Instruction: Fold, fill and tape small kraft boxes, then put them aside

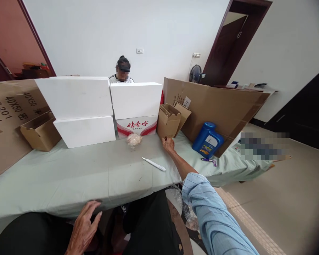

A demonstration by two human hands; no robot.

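Observation:
My right hand (168,145) reaches across the table with its fingers curled, at the lower front of a small open cardboard box (167,122). What its fingers hold, if anything, is hidden. Low at the table's front edge, my left hand (86,225) hangs over my lap, fingers apart and nothing in them. A slim white knife-like tool (154,164) lies on the green cloth (95,170) in front of my right hand. Left of that hand sits a clear plastic bag of pale pinkish pieces (134,140).
White boxes (85,132) stand stacked at the back, beside a red-and-white carton (136,125). Large cardboard sheets (215,106) flank both sides. Another open cardboard box (42,132) is left. A blue jug (207,140) and small purple item (209,162) are right. A person (121,72) sits beyond.

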